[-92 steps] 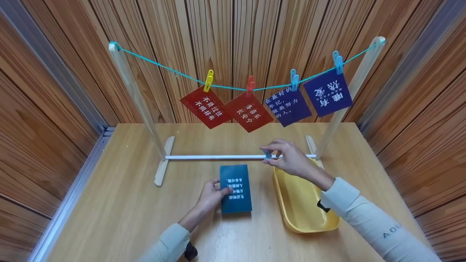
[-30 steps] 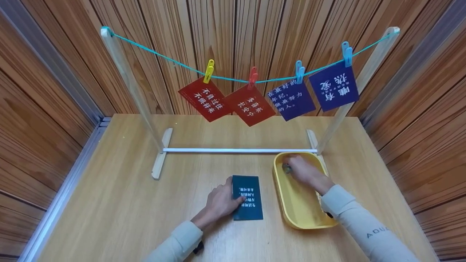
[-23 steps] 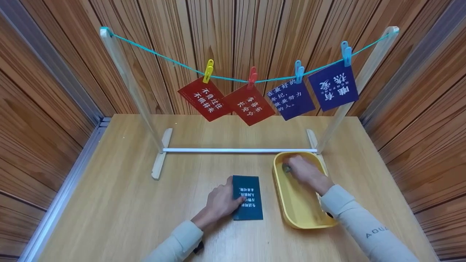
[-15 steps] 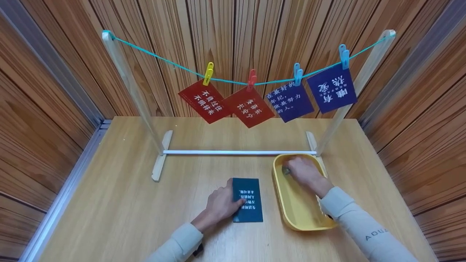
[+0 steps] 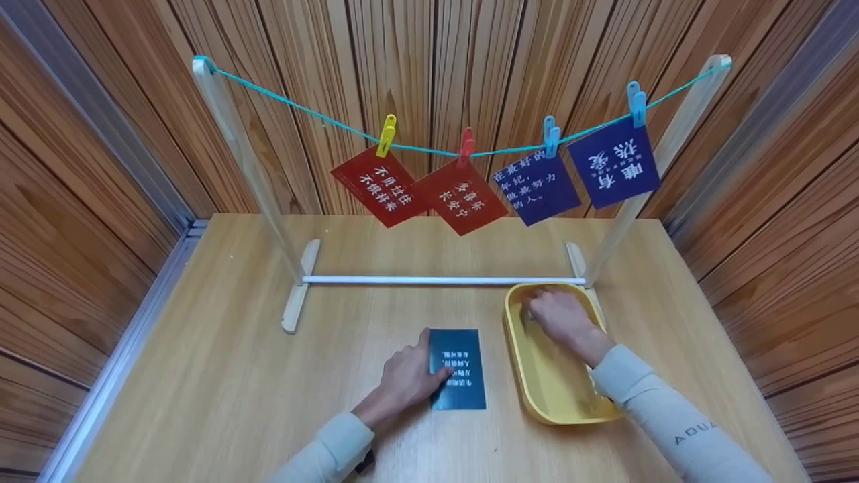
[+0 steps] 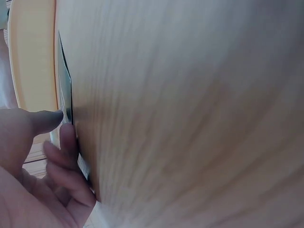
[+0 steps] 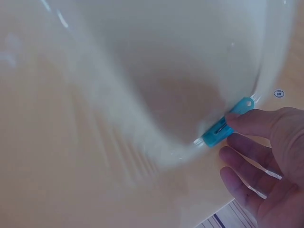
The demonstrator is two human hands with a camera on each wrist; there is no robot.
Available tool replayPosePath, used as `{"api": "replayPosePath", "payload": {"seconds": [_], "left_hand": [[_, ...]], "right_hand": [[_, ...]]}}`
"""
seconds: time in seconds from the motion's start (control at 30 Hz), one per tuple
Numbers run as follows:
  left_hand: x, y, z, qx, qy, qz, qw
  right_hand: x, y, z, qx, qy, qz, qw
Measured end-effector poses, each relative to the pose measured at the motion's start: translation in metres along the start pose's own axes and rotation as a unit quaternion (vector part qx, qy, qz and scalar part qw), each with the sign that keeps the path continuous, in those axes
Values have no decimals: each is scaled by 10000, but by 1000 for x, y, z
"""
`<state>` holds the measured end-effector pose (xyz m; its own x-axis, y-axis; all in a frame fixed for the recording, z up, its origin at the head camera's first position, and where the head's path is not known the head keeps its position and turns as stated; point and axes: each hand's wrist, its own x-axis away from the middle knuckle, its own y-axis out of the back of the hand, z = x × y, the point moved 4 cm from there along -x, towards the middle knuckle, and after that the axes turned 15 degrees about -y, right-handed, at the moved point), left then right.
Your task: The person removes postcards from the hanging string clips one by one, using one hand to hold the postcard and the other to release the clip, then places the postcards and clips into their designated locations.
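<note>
My left hand holds a dark teal card with white lettering low at the table, thumb over its face. In the left wrist view, the card sits edge-on between thumb and index finger, against the wooden surface. My right hand reaches into the far end of a yellow tray. A light-blue clothespin lies between its thumb and index finger at the tray's corner in the right wrist view; the other fingers are spread loosely. From the head view the clothespin is mostly hidden by the hand.
Behind the hands stands a wooden frame with a white crossbar and a teal string. Two red cards and two dark blue cards hang from it on yellow, red and blue clothespins. Wood-panelled walls surround the table.
Over three seconds, my right hand carried the clothespin from near the crossbar down into the tray. The left hand shifted right, lowering the card. In the last second both hands stay almost still.
</note>
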<state>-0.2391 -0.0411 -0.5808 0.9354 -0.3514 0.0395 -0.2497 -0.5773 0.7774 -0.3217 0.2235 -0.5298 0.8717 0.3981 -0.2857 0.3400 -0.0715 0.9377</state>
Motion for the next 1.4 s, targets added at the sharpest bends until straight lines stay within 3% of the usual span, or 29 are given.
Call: {"api": "replayPosePath", "payload": {"seconds": [0.23,0.47,0.7,0.87,1.1,1.4], "left_hand": [[-1,1,0,111,-101,-15,9999],[3,2,3,464,111,-60,9988],[6,3,7,640,202,-199,9975],[7,8,9,618,104,-394,9973],[7,20,12,925,-107,-581,9940],[5,33,15,725,-332,-715,9943]], "right_hand": [[0,0,-4,-13,-32,46,10000],[0,3,-2,16,12,85,10000],[2,10,0,-53,125,-149,9998],[2,17,1,-278,147,-113,9994],[2,30,6,-532,172,-140,9983],[-4,47,15,-616,116,-164,9979]]}}
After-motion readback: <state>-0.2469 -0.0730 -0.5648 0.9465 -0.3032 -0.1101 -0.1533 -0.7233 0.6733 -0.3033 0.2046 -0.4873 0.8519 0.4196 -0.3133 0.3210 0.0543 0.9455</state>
